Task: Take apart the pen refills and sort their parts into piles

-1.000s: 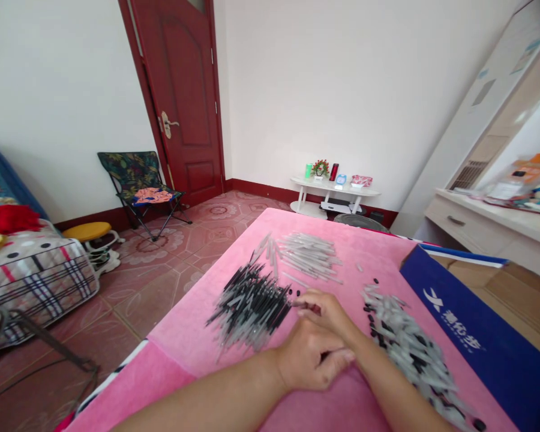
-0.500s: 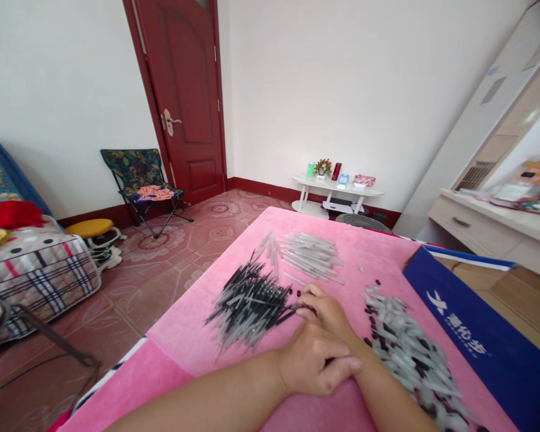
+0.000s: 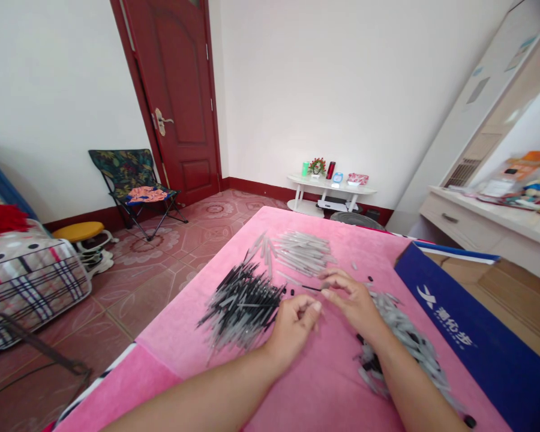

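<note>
My right hand (image 3: 353, 300) is above the pink cloth, thumb and fingers pinching a thin dark stick (image 3: 312, 288), which looks like a pen refill and points left. Lower and to its left, my left hand (image 3: 294, 327) has its fingers curled; what they hold, if anything, is hidden. A thin stick from the pile of black and grey sticks (image 3: 240, 309) reaches toward this hand, but I cannot tell whether it is gripped. Beyond both hands lies a pile of pale translucent sticks (image 3: 301, 252). My right forearm partly covers a heap of clear and black small parts (image 3: 409, 342).
The pink cloth (image 3: 225, 390) covers the table. A blue cardboard box (image 3: 459, 324) stands open at the right. Small black pieces (image 3: 292, 292) lie between the piles. Farther off are a folding chair (image 3: 130, 174), a red door (image 3: 175, 90) and a white side table (image 3: 328, 183).
My hands were crossed, left over right wrist; now they are apart. The left has moved up and left, the right slightly right. The dark stick now shows in my right fingers.
</note>
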`<state>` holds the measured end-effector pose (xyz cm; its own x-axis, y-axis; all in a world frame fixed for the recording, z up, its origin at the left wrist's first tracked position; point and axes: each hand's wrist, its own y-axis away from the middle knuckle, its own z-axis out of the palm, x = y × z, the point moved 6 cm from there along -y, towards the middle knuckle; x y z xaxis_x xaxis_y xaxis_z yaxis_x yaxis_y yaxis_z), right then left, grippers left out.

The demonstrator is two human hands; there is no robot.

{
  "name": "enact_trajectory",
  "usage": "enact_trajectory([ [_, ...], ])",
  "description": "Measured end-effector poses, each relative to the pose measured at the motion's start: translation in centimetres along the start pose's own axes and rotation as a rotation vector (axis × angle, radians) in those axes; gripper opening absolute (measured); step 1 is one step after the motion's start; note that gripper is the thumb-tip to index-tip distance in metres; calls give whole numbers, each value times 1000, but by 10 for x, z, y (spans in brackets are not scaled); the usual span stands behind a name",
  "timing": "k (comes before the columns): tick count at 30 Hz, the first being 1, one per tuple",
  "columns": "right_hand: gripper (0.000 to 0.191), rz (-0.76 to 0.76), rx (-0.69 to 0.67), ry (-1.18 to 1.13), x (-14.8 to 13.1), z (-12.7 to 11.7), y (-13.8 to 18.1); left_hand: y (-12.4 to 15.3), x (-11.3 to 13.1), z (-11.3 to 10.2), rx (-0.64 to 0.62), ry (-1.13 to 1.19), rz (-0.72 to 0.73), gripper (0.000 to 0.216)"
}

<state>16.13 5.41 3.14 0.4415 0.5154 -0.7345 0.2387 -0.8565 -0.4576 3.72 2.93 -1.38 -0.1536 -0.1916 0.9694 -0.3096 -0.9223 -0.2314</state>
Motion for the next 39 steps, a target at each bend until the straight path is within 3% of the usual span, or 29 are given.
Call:
enact_trajectory([
  [3,14,4,-38,-19,-1,3,0,-5,-10,-8,82,311,-126,42],
  [6,16,7,-58,-17,-2,3,0,-6,-14,-7,69,535,-227,48],
  [13,14,-36,-51,36,-11,2,0,-1,-10,7,-233,728,-399,28],
  [17,33,41,66,51,5,8,4,-7,-14,-4,-89,829,-353,19],
  [20,35,104,119,102,19,14,8,-10,-19,-12,35,816,-309,21],
  [26,33,31,-127,458,14,42,13,-10,-19,-13,102,769,-269,25],
  [29,28,67,-94,462,15,39,13,-8,-16,-11,83,709,-240,25],
  [32,14,218,45,265,28,20,13,-7,-14,-11,82,612,-226,28],
  [36,15,535,263,-396,53,-1,21,-6,-13,-10,53,500,-196,31],
  [39,21,624,271,-814,57,3,23,-4,-12,-7,24,427,-180,32],
])
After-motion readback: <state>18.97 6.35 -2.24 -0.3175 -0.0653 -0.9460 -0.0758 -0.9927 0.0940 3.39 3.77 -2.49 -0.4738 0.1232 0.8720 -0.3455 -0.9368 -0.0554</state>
